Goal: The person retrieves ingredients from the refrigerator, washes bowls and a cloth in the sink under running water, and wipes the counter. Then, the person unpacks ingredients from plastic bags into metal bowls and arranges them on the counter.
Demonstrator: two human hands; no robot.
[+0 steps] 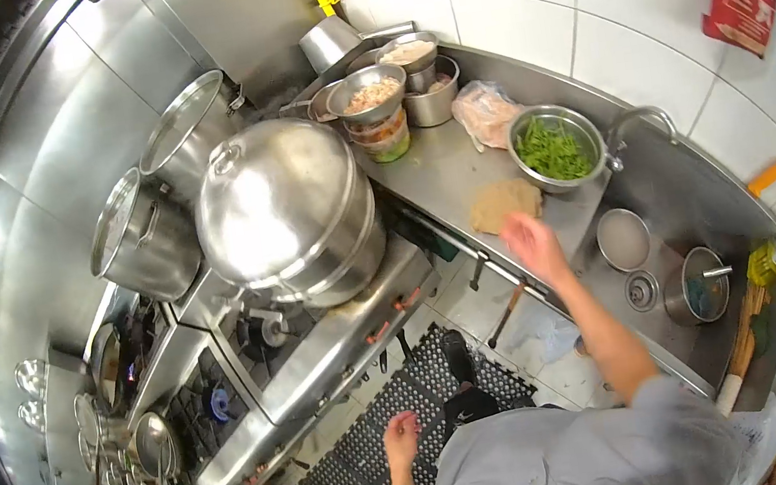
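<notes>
My right hand [534,247] reaches over the front edge of the steel counter, just beside a folded brown cloth [505,204]. Its fingers look loosely extended, with nothing seen in them; whether they touch the cloth I cannot tell. Behind the cloth stands a steel bowl of chopped green leaves [552,150], and a plastic bag of pale pink food [486,114] lies to its left. Low over the floor mat, my left hand [402,439] hangs with its fingers partly curled and apart, holding nothing visible.
A large lidded steel steamer pot [279,208] sits on the stove at left, with two tall pots behind it. Stacked food containers [374,110] crowd the counter's back. At right, the sink [670,237] holds a pot with a blue scrubber. A black perforated mat [381,472] covers the floor.
</notes>
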